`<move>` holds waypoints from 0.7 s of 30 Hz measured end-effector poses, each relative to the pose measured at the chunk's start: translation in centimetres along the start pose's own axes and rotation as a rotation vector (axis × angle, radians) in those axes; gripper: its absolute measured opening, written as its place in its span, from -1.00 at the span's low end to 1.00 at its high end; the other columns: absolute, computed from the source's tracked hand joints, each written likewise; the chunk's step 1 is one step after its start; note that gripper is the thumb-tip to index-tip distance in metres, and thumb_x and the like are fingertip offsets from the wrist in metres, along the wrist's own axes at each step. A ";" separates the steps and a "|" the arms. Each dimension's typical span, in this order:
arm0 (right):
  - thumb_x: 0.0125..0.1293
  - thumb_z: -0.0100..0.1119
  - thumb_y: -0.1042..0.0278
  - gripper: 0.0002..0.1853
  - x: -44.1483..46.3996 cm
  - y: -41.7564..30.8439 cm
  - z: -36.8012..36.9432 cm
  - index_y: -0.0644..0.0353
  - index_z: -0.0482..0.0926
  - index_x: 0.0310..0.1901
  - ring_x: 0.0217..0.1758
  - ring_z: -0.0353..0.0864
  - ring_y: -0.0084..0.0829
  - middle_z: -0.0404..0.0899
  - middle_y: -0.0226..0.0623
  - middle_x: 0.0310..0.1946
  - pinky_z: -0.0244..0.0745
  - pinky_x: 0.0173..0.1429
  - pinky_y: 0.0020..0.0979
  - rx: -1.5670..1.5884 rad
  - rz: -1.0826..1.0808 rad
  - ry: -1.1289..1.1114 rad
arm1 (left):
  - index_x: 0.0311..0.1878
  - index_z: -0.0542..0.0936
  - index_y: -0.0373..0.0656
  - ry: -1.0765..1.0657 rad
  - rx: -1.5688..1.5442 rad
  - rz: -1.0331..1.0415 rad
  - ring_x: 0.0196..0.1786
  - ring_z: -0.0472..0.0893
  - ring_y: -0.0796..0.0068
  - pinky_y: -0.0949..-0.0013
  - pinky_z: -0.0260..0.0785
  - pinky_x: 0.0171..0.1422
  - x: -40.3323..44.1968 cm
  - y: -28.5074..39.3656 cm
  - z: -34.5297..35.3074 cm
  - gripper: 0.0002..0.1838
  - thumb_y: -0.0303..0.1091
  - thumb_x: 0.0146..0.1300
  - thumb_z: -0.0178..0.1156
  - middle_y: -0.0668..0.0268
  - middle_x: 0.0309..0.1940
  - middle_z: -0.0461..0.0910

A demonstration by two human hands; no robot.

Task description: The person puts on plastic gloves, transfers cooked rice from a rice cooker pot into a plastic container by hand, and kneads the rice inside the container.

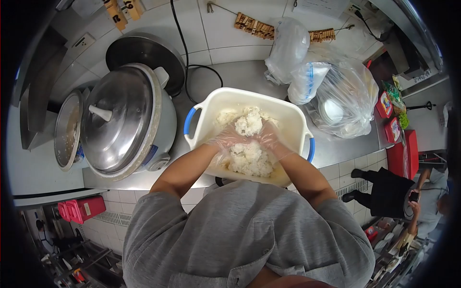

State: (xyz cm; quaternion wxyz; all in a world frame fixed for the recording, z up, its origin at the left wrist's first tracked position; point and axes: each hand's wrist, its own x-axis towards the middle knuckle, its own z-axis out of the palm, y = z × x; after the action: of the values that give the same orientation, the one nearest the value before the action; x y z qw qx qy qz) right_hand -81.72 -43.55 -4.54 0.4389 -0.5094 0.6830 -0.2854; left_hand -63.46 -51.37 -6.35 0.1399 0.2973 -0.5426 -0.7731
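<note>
- In the head view, cups a clump of rice (248, 124) between left hand (229, 138) and right hand (270, 134), each in a clear plastic glove.
- Curls the fingers in around the clump from either side, with tips hidden by rice and glare; cannot tell how hard they press.
- Supports from both flanks, probably because moist, loose grains would crumble away from a single palm.
- Holds the clump inside a white tub (289, 106), just above more rice (250, 162); seems placed there so that stray grains fall back in.
- Stands the tub on a steel counter (235, 74), right in front of the body, likely to spare the arms a long reach.
- Reaches in over the near side, apart from the blue-banded handle (189, 121) at the left end.
- Sits a lidded cooker (127, 122) just beside the tub on the left, perhaps to be within easy reach.
- Bunches a plastic bag (350, 103) and its neighbours back right by the wall, presumably to give the tub elbow room.
- Shows a co-worker (427, 197) well apart at far right, holding a small dark object.
</note>
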 end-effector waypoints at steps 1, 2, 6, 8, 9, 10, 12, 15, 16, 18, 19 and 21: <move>0.02 0.57 0.30 -0.12 0.4 0.5 0.5 0.30 0.37 0.39 0.22 0.60 -0.17 0.61 -0.09 0.19 0.39 0.45 -0.19 -0.164 0.040 0.033 | 0.57 0.03 -0.35 0.031 0.172 -0.060 0.41 0.43 0.21 0.25 0.28 0.50 0.1 0.2 -0.3 0.27 -0.34 -0.17 0.65 -0.04 0.38 0.40; 0.01 0.59 0.19 -0.10 2.0 4.7 1.9 0.34 0.37 0.37 0.25 0.56 -0.18 0.60 -0.05 0.17 0.40 0.41 -0.20 -0.124 -0.034 0.037 | 0.53 0.07 -0.42 0.062 0.346 -0.119 0.40 0.43 0.19 0.26 0.25 0.52 0.2 0.3 -0.5 0.24 -0.27 -0.15 0.65 -0.05 0.32 0.46; 0.03 0.58 -0.04 0.03 0.3 -0.8 0.4 0.36 0.28 0.42 0.41 0.36 -0.13 0.44 0.04 0.30 0.30 0.48 -0.17 -0.360 -0.189 -0.010 | 0.50 0.08 -0.45 0.129 0.764 -0.038 0.37 0.46 0.15 0.28 0.27 0.50 -0.1 -0.8 -0.4 0.23 -0.13 -0.13 0.63 -0.08 0.31 0.46; 0.05 0.56 -0.06 0.03 -0.1 -1.1 1.2 0.30 0.26 0.45 0.46 0.28 -0.04 0.43 0.07 0.32 0.26 0.52 -0.15 -0.255 -0.190 0.100 | 0.49 0.20 -0.33 0.145 0.655 -0.106 0.41 0.42 0.12 0.20 0.23 0.54 -0.9 0.3 0.5 0.14 -0.05 -0.08 0.63 0.01 0.36 0.43; 0.06 0.54 -0.08 0.03 -0.3 -1.3 1.3 0.24 0.24 0.48 0.51 0.19 0.04 0.41 0.09 0.34 0.21 0.56 -0.12 -0.148 -0.193 0.204 | 0.49 0.20 -0.33 0.131 0.667 -0.080 0.41 0.42 0.12 0.20 0.23 0.54 -0.9 0.6 0.5 0.14 -0.05 -0.08 0.63 0.01 0.36 0.43; 0.14 0.48 -0.12 -0.04 -1.0 -2.1 1.6 0.09 0.26 0.49 0.52 0.19 0.11 0.33 0.12 0.39 0.17 0.60 -0.11 -0.001 -0.378 0.371 | 0.50 0.19 -0.29 0.091 0.621 0.023 0.42 0.42 0.12 0.19 0.20 0.55 -1.0 0.4 0.3 0.11 -0.05 -0.03 0.60 0.03 0.38 0.41; 0.16 0.46 -0.12 -0.05 -3.0 -3.3 0.8 0.08 0.24 0.50 0.53 0.17 0.10 0.23 0.07 0.44 0.12 0.61 -0.07 -0.002 -0.454 0.336 | 0.52 0.18 -0.25 0.013 0.581 0.135 0.42 0.41 0.12 0.17 0.18 0.57 -1.6 -0.7 0.2 0.08 -0.05 0.03 0.57 0.05 0.40 0.39; 0.19 0.45 -0.06 -0.13 -4.1 -4.7 -0.3 0.02 0.30 0.47 0.53 0.20 0.05 0.24 -0.03 0.45 0.12 0.61 -0.04 -0.004 -0.599 0.255 | 0.48 0.29 -0.17 0.027 0.611 0.264 0.40 0.42 0.13 0.16 0.17 0.56 -1.3 -2.1 -0.1 -0.08 -0.08 0.12 0.51 0.09 0.37 0.44; 0.19 0.46 0.00 -0.22 -4.4 -4.9 -0.2 -0.02 0.38 0.42 0.51 0.25 0.00 0.34 -0.08 0.40 0.16 0.59 -0.05 0.006 -0.661 0.214 | 0.45 0.35 -0.16 -0.045 0.877 0.132 0.43 0.38 0.08 0.12 0.17 0.56 -1.2 -2.2 -0.2 -0.14 0.02 0.17 0.44 -0.01 0.38 0.41; 0.20 0.44 0.04 -0.29 -4.5 -4.8 0.0 0.01 0.43 0.36 0.46 0.33 -0.04 0.41 -0.12 0.34 0.23 0.55 -0.07 -0.032 -0.563 0.224 | 0.38 0.48 -0.12 -0.123 0.945 0.074 0.43 0.38 -0.02 0.05 0.18 0.54 -1.5 -1.6 0.5 -0.20 0.25 0.24 0.28 -0.14 0.36 0.41; 0.21 0.43 0.08 -0.36 -4.7 -5.2 0.1 0.05 0.48 0.30 0.41 0.42 -0.08 0.48 -0.16 0.29 0.31 0.51 -0.10 -0.056 -0.465 0.214 | 0.38 0.48 -0.12 -0.128 0.952 0.078 0.43 0.38 -0.02 0.05 0.18 0.54 -2.1 -0.8 1.1 -0.20 0.25 0.24 0.28 -0.14 0.36 0.41; 0.22 0.41 0.19 -0.42 -4.4 -4.7 0.6 0.13 0.48 0.25 0.25 0.55 -0.09 0.53 -0.10 0.22 0.49 0.35 -0.15 -0.088 -0.443 0.276 | 0.35 0.49 -0.23 -0.130 0.911 0.133 0.33 0.48 -0.07 0.03 0.20 0.51 -2.9 0.2 2.3 -0.18 0.30 0.27 0.23 -0.22 0.22 0.52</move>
State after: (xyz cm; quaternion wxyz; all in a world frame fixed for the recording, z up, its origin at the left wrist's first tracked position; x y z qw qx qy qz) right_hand -78.73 -40.84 0.47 0.2456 -0.6214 0.6201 -0.4112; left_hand -62.60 -48.16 -4.71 0.0102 0.2440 -0.8523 -0.4625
